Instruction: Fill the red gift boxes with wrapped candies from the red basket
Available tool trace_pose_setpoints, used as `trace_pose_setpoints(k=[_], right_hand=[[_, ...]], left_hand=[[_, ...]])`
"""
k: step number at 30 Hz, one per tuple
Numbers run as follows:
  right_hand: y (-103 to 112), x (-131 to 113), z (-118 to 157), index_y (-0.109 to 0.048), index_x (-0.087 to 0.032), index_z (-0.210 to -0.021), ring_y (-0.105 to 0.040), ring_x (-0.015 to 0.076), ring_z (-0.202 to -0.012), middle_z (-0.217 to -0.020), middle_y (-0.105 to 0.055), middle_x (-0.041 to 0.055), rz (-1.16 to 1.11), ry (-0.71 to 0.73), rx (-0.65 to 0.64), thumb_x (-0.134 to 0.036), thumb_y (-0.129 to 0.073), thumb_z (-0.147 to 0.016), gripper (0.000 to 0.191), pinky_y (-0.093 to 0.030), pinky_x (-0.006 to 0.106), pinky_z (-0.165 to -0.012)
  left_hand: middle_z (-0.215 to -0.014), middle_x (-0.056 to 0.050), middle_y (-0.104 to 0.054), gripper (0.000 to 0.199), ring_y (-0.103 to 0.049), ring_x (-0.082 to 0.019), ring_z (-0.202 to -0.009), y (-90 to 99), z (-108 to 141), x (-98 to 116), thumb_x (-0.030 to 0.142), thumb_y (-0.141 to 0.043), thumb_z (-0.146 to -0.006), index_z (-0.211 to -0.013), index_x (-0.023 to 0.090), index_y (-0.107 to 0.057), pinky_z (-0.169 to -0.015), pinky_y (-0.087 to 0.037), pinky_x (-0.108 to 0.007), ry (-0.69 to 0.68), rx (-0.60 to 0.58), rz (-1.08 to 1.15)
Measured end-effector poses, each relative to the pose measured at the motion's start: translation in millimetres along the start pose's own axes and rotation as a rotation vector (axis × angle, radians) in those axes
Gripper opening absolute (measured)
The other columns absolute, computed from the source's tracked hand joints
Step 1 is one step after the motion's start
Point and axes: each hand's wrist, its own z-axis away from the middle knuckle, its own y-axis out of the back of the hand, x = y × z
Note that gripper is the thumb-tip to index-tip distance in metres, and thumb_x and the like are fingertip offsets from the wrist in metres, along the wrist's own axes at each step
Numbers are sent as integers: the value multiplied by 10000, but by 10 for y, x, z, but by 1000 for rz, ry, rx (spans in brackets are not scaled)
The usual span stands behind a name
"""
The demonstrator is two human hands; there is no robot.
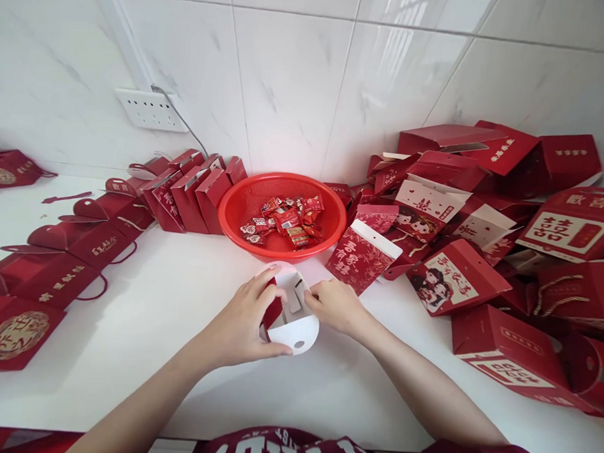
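A small red gift box (pixel 297 333) with a white inside faces up toward me, its top flaps spread and the inside visible. My left hand (pixel 251 311) wraps round its left side, the thumb along the near flap and the fingers at the far left edge. At the right wall of the same box, my right hand (pixel 336 305) is closed, with the fingertips pinching the rim. Just beyond the box stands a red plastic basket (pixel 232 220), and wrapped sweets (pixel 287 219) in red packets lie inside it.
Along the left runs a row of red boxes (pixel 54 276), with upright boxes (pixel 183 194) beside the basket. A heap of red boxes (pixel 482 221) fills the right. A power socket strip (pixel 151 110) with a cable is on the tiled wall. A white table (pixel 141 353) lies beneath.
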Motion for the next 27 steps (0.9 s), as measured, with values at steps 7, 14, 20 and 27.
trace_pose_setpoints(k=[7, 14, 20, 27], right_hand=[[-33, 53, 75, -568, -200, -551, -541, 155, -527, -592, -636, 36, -26, -5, 25, -266, -426, -924, 405, -217, 274, -492], [-83, 66, 171, -656, -182, -1050, -648, 256, -982, -1067, -703, 121, -53, 176, 205, -369, -512, -928, 266, -477, 350, -792], [-54, 206, 237, -36, -131, -1586, -101, 339, -1517, -1637, -111, 205, -167, 627, 3, -657, -707, -731, 1208, -156, 529, -1214], [-388, 222, 148, -200, -230, -1545, -409, 279, -1363, -1452, -401, 163, -445, 544, 79, -568, -764, -721, 1054, -406, 419, -1103]], left_hand=[[-1371, -114, -592, 310, -462, -286, -1368, -197, 229, -182, 266, -617, -883, -726, 220, -353, -1161, -302, -529, 12, 425, 11], [-1600, -124, -302, 502, -252, -272, -1495, -220, 275, -157, 152, -401, -941, -1441, 176, -362, -1223, -135, -557, 17, 198, -251], [-1647, -153, -110, 911, -129, -362, -1512, -263, 246, -152, 503, -529, -933, -1581, 226, 49, -1204, -101, -635, -30, 1, -60], [-1615, -196, -81, 1222, -143, -401, -1490, -508, 143, -258, 636, -756, -700, -1569, 256, 15, -1177, -260, -608, -56, 105, 183]])
